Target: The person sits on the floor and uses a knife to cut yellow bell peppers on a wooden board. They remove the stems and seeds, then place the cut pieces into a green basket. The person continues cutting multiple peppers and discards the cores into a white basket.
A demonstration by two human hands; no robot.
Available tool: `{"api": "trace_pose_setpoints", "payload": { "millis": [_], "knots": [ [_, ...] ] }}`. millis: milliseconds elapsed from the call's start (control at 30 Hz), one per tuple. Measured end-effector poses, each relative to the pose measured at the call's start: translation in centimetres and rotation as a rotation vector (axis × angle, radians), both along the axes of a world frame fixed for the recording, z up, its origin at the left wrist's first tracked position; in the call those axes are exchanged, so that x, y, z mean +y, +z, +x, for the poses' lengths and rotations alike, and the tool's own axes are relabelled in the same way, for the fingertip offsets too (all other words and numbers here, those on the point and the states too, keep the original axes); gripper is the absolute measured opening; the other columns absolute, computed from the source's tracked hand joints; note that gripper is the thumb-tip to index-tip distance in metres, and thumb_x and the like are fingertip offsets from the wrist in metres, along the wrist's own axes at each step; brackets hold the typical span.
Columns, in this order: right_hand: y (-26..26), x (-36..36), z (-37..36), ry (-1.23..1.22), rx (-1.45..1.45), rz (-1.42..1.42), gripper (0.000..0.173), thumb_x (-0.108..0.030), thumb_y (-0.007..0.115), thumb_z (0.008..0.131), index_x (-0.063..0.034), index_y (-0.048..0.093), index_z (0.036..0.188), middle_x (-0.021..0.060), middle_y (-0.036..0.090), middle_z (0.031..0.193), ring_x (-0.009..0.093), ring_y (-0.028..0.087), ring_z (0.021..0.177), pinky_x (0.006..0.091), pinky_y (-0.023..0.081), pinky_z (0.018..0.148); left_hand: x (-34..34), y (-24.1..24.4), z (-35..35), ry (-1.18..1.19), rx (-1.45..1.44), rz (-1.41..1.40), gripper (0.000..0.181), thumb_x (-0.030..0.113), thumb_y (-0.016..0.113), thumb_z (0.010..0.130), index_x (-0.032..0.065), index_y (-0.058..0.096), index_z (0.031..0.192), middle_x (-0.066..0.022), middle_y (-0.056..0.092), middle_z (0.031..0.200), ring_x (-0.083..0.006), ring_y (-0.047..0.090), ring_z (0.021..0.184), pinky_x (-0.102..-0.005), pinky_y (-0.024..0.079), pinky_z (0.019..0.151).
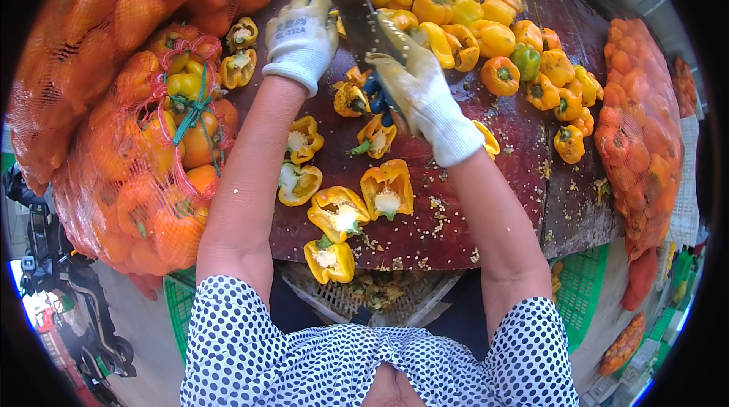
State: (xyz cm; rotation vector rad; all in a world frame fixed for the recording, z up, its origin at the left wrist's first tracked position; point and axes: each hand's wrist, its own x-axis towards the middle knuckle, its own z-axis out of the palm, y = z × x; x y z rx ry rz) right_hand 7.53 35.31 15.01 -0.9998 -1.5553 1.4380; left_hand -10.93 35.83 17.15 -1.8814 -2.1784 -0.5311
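My left hand [302, 37], in a white knit glove with a coated palm, is curled over a yellow bell pepper [341, 25]; only a sliver shows beside the blade. My right hand [418, 79], gloved alike, grips a knife with a broad dark blade [352, 5] pointing away from me. Seeds cling to the blade and glove. Under the right hand lies a blue object [373, 92], too covered to name. Beside it is a damaged pepper piece [348, 98]. Nearer me are cut yellow pepper halves [387, 188], [339, 213] with pale cores showing.
Whole yellow peppers [433, 5] are heaped across the far side of the dark red tabletop [444, 179], which is strewn with seeds. Red mesh sacks of peppers [142, 179] crowd the left; another sack [641, 122] stands right. Below the near edge sits a crate with scraps [376, 290].
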Motion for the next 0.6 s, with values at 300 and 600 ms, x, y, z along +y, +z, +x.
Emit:
{"api": "trace_pose_setpoints", "payload": {
  "millis": [300,600],
  "knots": [
    [3.1,-6.0,13.4,-0.141,-0.054,-0.237,0.056,-0.005,0.057,0.094,0.0,0.042,0.147,0.0074,0.062,0.11,0.01,0.055,0.088,0.0244,0.045,0.076,6.4,-4.0,5.6,-0.219,-0.198,-0.333,0.052,0.031,0.058,0.088,0.0138,0.052,0.136,-0.0225,0.053,0.135,-0.0397,0.054,0.123,-0.0446,0.044,0.102],
    [1.0,-7.8,13.5,0.078,-0.226,-0.093,0.056,-0.006,0.056,0.092,-0.0034,0.044,0.146,0.0046,0.062,0.108,0.01,0.057,0.08,0.024,0.05,0.071,2.4,-5.8,2.7,-0.174,-0.251,-0.225,0.049,0.027,0.065,0.087,0.0141,0.056,0.133,-0.0206,0.06,0.127,-0.0374,0.059,0.116,-0.0445,0.048,0.098]
  ]
}}
